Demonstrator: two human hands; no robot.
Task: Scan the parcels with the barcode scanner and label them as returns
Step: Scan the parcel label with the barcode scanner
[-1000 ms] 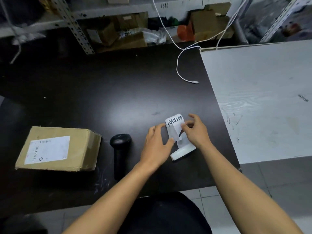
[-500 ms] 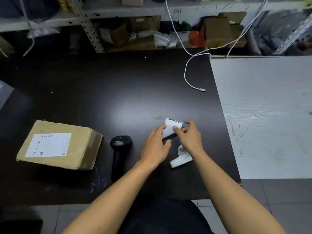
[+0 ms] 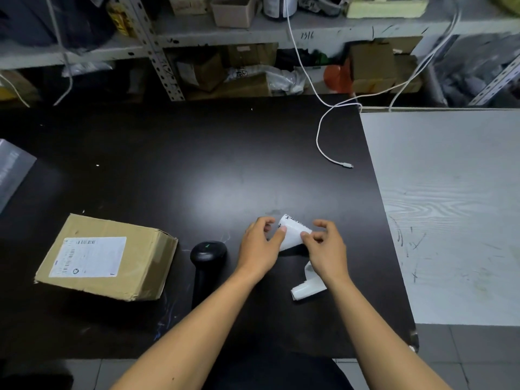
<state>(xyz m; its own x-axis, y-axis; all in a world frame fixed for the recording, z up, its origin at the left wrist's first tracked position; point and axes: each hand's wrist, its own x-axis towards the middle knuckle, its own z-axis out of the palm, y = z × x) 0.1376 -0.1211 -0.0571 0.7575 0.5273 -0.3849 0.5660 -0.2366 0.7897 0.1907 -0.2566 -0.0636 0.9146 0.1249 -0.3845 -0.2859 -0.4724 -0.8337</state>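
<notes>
A brown cardboard parcel [image 3: 107, 257] with a white shipping label lies on the black table [image 3: 183, 170] at the left. A black barcode scanner [image 3: 206, 266] lies beside it, just left of my left hand [image 3: 259, 249]. Both hands pinch a white return label [image 3: 292, 233] with black print, held just above the table; my right hand [image 3: 326, 249] grips its right edge. The white strip of label backing [image 3: 308, 285] trails down under my right wrist onto the table.
A white charging cable [image 3: 323, 147] lies at the table's back right. A pale wood-grain board [image 3: 450, 206] adjoins the table on the right. Shelves [image 3: 253, 32] with boxes and bags stand behind. A grey plastic bag [image 3: 11, 170] shows at the far left.
The label has been bent down and over, so its printed face now points away. Both hands shifted slightly on it. The camera view tilted up, showing more shelf.
</notes>
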